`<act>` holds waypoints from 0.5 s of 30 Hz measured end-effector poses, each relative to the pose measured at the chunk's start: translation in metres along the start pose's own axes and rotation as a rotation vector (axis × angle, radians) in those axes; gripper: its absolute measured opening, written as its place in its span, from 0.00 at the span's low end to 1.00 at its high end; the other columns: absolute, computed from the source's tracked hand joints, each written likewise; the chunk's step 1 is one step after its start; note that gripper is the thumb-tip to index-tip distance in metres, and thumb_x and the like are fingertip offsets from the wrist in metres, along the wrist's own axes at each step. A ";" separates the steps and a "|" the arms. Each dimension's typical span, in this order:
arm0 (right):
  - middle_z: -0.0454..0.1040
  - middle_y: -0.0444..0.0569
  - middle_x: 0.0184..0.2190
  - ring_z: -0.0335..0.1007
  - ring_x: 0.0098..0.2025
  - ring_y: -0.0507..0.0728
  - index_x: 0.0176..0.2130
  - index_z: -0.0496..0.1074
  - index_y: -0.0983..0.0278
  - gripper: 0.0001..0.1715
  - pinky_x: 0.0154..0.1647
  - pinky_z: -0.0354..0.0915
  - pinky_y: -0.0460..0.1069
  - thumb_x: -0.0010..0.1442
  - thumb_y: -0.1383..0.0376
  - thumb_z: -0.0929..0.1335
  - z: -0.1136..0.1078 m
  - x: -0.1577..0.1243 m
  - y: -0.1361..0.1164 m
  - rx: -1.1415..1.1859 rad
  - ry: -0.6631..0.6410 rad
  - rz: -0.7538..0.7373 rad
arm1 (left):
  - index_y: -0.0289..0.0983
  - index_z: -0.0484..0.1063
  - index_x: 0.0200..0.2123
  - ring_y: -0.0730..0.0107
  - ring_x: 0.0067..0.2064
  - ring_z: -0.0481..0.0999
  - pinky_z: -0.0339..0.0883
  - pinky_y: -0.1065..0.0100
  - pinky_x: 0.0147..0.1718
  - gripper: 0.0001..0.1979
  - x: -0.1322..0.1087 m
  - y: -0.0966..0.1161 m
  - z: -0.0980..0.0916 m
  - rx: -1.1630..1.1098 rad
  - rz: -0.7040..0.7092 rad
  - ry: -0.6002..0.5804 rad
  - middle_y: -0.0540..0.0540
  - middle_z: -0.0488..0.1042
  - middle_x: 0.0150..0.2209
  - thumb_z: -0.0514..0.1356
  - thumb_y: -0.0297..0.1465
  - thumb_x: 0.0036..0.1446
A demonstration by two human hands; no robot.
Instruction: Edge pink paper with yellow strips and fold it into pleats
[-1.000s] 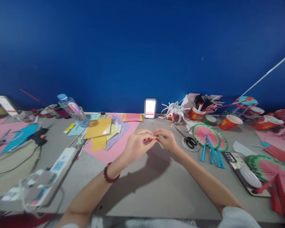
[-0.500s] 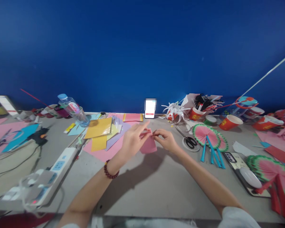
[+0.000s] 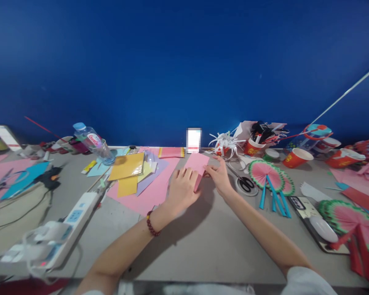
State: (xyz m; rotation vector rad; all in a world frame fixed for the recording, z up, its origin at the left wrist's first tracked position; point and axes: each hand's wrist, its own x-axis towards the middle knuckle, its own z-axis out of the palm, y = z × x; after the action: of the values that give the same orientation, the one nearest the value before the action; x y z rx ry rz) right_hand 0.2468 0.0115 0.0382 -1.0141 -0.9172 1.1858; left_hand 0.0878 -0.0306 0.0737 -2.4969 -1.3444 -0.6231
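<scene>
A small folded piece of pink paper (image 3: 198, 162) is raised a little over the grey table, tilted, its shadow below. My left hand (image 3: 182, 189), with a dark red bead bracelet at the wrist, curls its fingers over the paper's left and near side; the thumb is mostly hidden. On the right edge, my right hand (image 3: 218, 175) pinches the paper between thumb and fingers. Left of my hands lies a larger pink sheet (image 3: 160, 192), partly under purple, yellow and gold paper (image 3: 127, 166).
A lit phone (image 3: 193, 140) stands against the blue wall. Black scissors (image 3: 247, 184) rest on a tape roll to the right, beside pink-and-green paper fans (image 3: 266, 174). A power strip (image 3: 75, 219) lies at left, a tilted bottle (image 3: 94, 143) behind it. Red paper cups (image 3: 297, 159) stand at right.
The pink paper has turned so its long face shows and extends farther back. My left hand has gone from outstretched fingers to curled ones over it, while my right hand still pinches its edge.
</scene>
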 end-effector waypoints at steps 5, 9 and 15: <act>0.72 0.36 0.23 0.72 0.22 0.53 0.55 0.52 0.59 0.44 0.27 0.71 0.49 0.44 0.59 0.74 -0.003 0.003 0.004 -0.035 0.004 0.033 | 0.35 0.69 0.40 0.59 0.40 0.67 0.58 0.59 0.37 0.09 -0.002 -0.005 0.012 0.093 0.063 -0.035 0.42 0.70 0.36 0.55 0.22 0.56; 0.75 0.42 0.29 0.74 0.25 0.54 0.55 0.57 0.61 0.34 0.27 0.71 0.50 0.50 0.61 0.69 -0.012 0.010 0.011 -0.284 -0.048 0.052 | 0.34 0.70 0.38 0.58 0.38 0.68 0.58 0.59 0.35 0.10 -0.001 -0.015 0.024 0.094 0.089 -0.036 0.42 0.71 0.33 0.52 0.19 0.56; 0.78 0.47 0.32 0.74 0.31 0.56 0.49 0.70 0.59 0.18 0.31 0.64 0.48 0.57 0.65 0.63 -0.029 0.017 0.012 -1.142 -0.054 -0.348 | 0.34 0.71 0.41 0.58 0.40 0.69 0.61 0.59 0.36 0.14 0.001 -0.028 0.037 0.070 0.092 -0.025 0.40 0.72 0.37 0.50 0.18 0.57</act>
State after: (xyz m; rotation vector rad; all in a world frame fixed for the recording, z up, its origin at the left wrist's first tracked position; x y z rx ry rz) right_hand 0.2735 0.0256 0.0187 -1.6027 -1.8002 0.3154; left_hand 0.0741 0.0006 0.0417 -2.5019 -1.2297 -0.5173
